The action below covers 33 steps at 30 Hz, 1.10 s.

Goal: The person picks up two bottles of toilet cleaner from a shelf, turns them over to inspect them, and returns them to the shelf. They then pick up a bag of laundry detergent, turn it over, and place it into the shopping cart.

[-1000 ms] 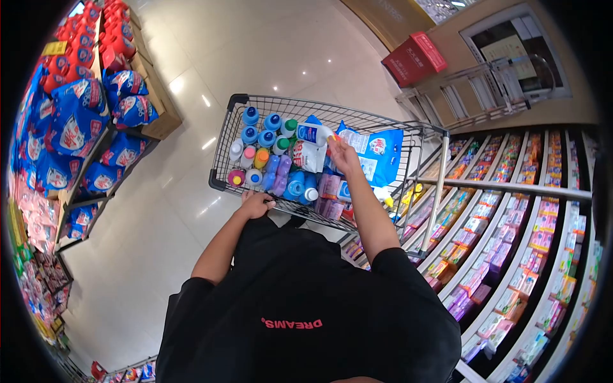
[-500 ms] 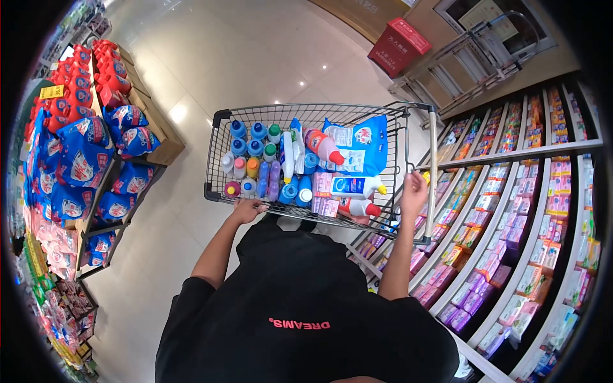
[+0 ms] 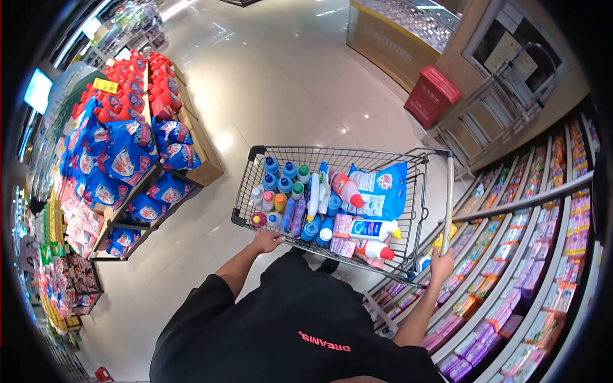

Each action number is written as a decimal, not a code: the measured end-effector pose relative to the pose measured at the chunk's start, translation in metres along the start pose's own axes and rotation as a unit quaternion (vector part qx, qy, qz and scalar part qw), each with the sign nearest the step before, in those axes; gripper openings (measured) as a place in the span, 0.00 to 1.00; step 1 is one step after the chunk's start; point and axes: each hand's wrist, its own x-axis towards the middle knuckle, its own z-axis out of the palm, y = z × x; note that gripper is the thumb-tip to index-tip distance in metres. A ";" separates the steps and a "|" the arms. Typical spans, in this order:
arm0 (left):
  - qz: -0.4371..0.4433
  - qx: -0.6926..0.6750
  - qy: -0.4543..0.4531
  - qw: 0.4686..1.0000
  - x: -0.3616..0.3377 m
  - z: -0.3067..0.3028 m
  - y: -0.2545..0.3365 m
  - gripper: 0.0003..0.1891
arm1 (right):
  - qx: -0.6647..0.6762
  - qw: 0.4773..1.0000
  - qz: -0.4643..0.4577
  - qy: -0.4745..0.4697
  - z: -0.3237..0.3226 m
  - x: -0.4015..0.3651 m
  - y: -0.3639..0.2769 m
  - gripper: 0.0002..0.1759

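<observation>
Right fingers (image 3: 441, 258) around straight handle (image 3: 449, 198)

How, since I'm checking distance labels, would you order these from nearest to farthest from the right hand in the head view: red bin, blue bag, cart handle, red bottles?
1. Cart handle, gripped by the right hand.
2. Blue bag, in the cart, toward the handle.
3. Red bin, beyond the cart.
4. Red bottles, far left.
</observation>
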 end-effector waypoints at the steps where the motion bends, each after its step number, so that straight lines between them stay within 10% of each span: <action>1: 0.001 -0.006 -0.007 1.000 -0.002 0.002 0.000 0.31 | 0.000 1.000 -0.004 -0.009 0.001 0.003 0.003 0.28; 15: -0.124 -0.114 -0.078 0.983 0.009 0.043 0.010 0.28 | -0.035 0.996 -0.080 0.017 0.006 0.050 -0.019 0.20; 26: -0.175 -0.107 -0.159 0.966 0.002 -0.008 0.045 0.46 | -0.042 0.995 -0.085 -0.013 0.001 0.090 -0.090 0.25; 33: -0.182 -0.157 -0.073 0.968 0.021 0.014 0.031 0.35 | -0.062 0.990 -0.126 -0.020 0.015 0.131 -0.136 0.27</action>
